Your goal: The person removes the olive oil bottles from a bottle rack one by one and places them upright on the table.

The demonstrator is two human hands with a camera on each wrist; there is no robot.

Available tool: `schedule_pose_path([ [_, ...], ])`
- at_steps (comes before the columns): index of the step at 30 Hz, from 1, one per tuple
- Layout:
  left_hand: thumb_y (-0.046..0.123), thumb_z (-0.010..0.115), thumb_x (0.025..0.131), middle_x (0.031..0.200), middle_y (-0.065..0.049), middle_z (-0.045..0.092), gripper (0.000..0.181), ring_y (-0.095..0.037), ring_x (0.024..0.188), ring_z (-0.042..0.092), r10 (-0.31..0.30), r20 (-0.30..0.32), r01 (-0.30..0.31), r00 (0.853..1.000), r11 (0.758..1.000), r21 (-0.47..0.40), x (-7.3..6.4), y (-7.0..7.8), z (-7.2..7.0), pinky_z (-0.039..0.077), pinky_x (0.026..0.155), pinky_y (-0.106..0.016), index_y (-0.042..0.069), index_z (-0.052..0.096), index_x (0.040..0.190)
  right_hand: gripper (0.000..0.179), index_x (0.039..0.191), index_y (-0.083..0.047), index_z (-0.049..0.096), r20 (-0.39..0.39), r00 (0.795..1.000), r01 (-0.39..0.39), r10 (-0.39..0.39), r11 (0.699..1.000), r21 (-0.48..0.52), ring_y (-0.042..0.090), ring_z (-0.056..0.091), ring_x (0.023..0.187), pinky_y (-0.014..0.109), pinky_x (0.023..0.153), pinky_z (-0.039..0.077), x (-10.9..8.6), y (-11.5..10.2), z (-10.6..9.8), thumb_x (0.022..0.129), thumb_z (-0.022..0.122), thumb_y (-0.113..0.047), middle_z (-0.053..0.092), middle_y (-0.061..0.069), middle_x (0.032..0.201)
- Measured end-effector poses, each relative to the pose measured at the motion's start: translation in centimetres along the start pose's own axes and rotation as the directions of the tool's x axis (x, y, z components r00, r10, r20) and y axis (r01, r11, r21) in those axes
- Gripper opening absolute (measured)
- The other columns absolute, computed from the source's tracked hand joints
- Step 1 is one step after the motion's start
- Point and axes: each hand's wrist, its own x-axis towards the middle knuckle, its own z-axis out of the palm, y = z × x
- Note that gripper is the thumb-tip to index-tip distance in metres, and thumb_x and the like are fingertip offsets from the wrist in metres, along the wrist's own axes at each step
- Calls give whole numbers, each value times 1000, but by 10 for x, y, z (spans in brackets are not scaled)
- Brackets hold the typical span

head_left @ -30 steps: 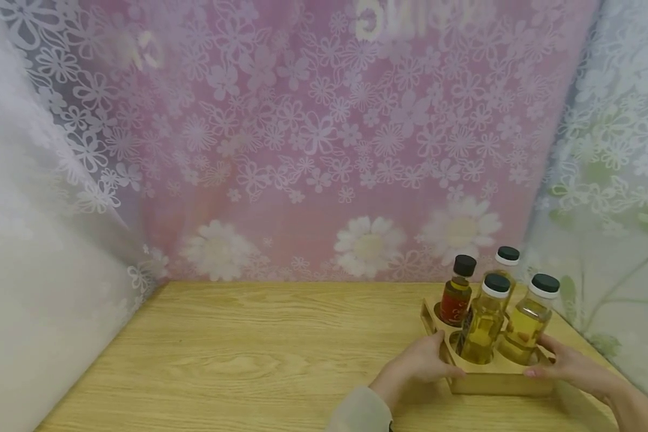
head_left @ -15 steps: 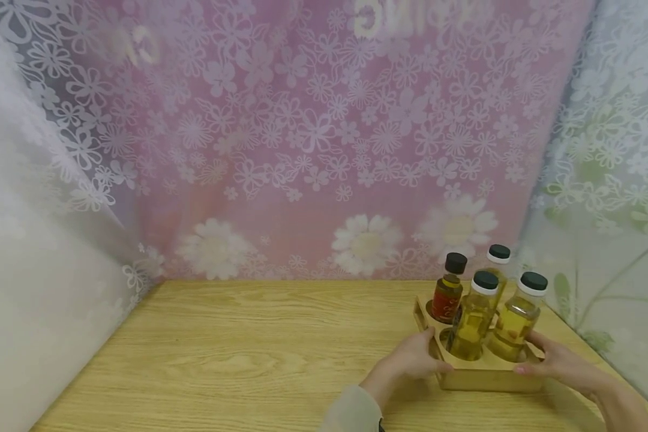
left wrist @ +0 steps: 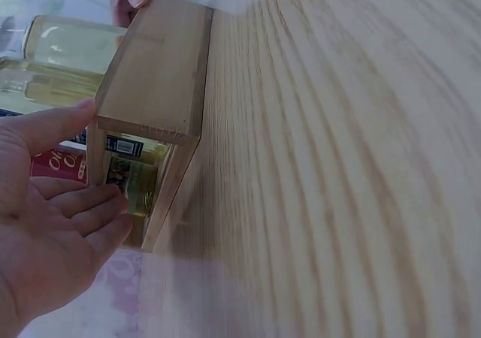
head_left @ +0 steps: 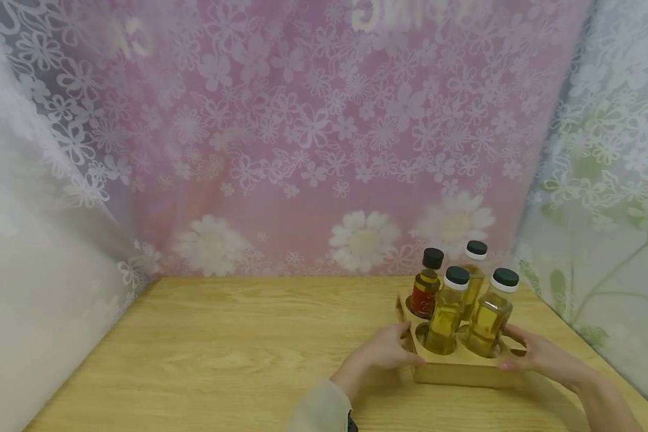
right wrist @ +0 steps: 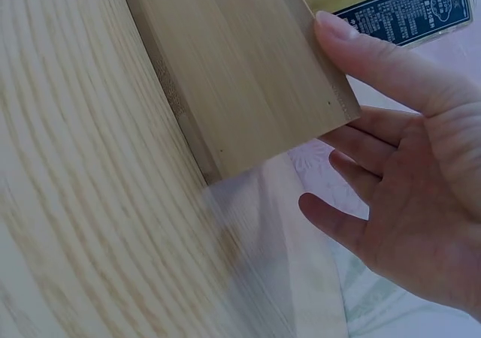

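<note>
A low wooden bottle rack [head_left: 461,375] with round holes stands at the right side of the table in the head view. Upright in it are a small dark bottle with a red label [head_left: 424,299] and three clear oil bottles [head_left: 445,318] with dark green caps. My left hand [head_left: 383,349] holds the rack's left end, thumb at the front top edge and fingertips at the open side, as the left wrist view shows. Gripping the right end is my right hand [head_left: 551,361]; in the right wrist view its thumb [right wrist: 376,52] lies on the top edge, other fingers behind the corner.
The rack is on a wood-grain table [head_left: 221,348]. Behind it hangs a pink flowered curtain [head_left: 302,150], with a white cloth [head_left: 43,270] at the left and a pale floral cloth [head_left: 615,210] close by on the right.
The rack with its bottles has shifted left across the table, both hands moving along with it. The head view has also shifted slightly.
</note>
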Motion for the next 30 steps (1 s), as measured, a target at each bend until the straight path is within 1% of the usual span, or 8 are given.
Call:
schedule_pose_path([
  [3,25,75,78,137,-9,46,79,-17,125,43,5,10,-5,1000,1000,-7,-5,-3,-8,36,99,-26,2,35,142,84,135,24,2,3,1000,18,-18,1000,12,67,19,117,59,88,40,3,-4,4,89,61,-13,1,47,136],
  [7,26,75,78,137,-9,46,80,-18,125,43,-5,20,5,1000,1000,-5,-11,-6,-16,36,100,-29,3,34,143,83,136,23,5,-3,998,56,-56,998,9,67,21,116,60,88,39,8,-10,9,88,62,-12,4,46,137],
  [12,27,76,78,137,-12,46,81,-21,125,43,-13,21,13,1000,1000,27,-18,-12,-26,36,100,-31,1,34,142,81,137,22,10,-12,995,101,-101,995,3,64,20,119,61,90,37,16,-18,18,86,65,-12,11,45,138],
  [19,26,75,78,138,-14,45,82,-25,126,42,-19,9,19,1000,999,28,-29,-18,-41,36,102,-36,-1,33,142,86,138,19,12,-16,997,81,-81,997,18,63,21,120,62,92,35,30,-33,27,84,68,-16,11,42,140],
  [24,25,75,78,137,-17,44,82,-28,126,43,-20,-8,20,1000,999,40,-39,-23,-49,35,102,-39,-4,32,141,87,140,16,15,-18,997,76,-76,997,24,61,20,123,62,93,33,38,-42,36,82,71,-18,15,39,142],
  [30,23,75,77,139,-17,42,83,-29,126,42,-29,-27,30,999,1000,8,-49,-30,-56,33,103,-41,-4,31,142,86,141,14,18,-6,994,107,-106,994,12,61,25,121,62,93,34,48,-49,46,82,72,-18,18,37,142],
])
